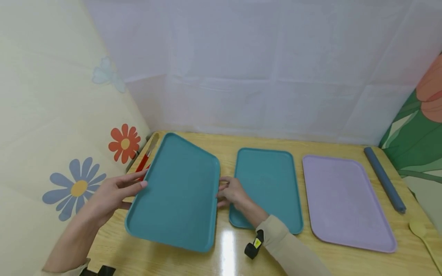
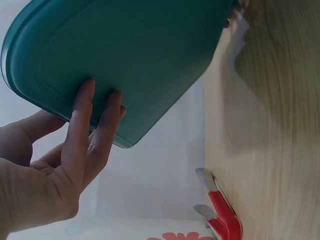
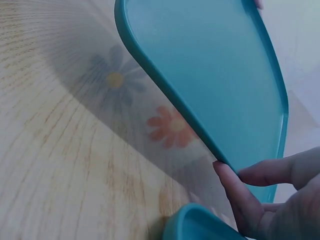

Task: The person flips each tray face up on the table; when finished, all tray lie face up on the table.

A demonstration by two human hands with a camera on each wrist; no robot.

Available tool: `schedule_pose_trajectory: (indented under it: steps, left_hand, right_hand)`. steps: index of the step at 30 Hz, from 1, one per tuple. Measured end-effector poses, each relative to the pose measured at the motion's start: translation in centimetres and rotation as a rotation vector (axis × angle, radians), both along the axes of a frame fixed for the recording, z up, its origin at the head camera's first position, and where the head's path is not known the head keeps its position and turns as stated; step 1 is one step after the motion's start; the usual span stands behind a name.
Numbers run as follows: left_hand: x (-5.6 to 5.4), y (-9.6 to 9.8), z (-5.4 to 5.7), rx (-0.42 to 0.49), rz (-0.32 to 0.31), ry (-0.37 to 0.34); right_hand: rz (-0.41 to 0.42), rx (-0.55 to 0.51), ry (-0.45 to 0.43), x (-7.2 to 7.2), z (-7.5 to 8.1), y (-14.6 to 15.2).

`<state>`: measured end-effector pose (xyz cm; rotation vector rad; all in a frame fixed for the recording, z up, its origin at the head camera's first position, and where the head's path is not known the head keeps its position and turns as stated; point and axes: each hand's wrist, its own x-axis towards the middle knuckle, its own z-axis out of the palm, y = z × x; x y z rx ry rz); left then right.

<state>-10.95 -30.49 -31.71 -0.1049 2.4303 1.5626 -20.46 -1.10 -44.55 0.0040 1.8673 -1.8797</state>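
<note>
A teal tray (image 1: 176, 191) is held tilted above the table, its left side higher than its right. My left hand (image 1: 114, 195) grips its left edge, thumb at the rim and fingers spread against the underside, as the left wrist view shows with the hand (image 2: 65, 155) below the tray (image 2: 145, 55). At the opposite edge my right hand (image 1: 235, 193) pinches the rim between thumb and finger; the right wrist view has this hand (image 3: 280, 195) at the corner side of the tray (image 3: 215, 75). A second teal tray (image 1: 267, 184) lies flat under my right forearm.
A lilac tray (image 1: 345, 203) lies to the right, beside a dark blue rod (image 1: 385, 180) and a pale yellow spoon (image 1: 418, 229). Behind the held tray, at far left, is a red-handled metal tool (image 1: 143, 161). Cloth walls (image 1: 221, 76) border the wooden table (image 1: 165, 262).
</note>
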Motion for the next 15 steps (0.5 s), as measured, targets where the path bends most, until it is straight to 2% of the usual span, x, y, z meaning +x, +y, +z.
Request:
schedule_pose_trajectory:
  steps: [15]
  left_hand:
    - [-1.9, -1.5, -2.3, -0.135, 0.024, -0.015]
  right_hand:
    - [-0.046, 0.011, 0.040, -1.0, 0.7, 0.8]
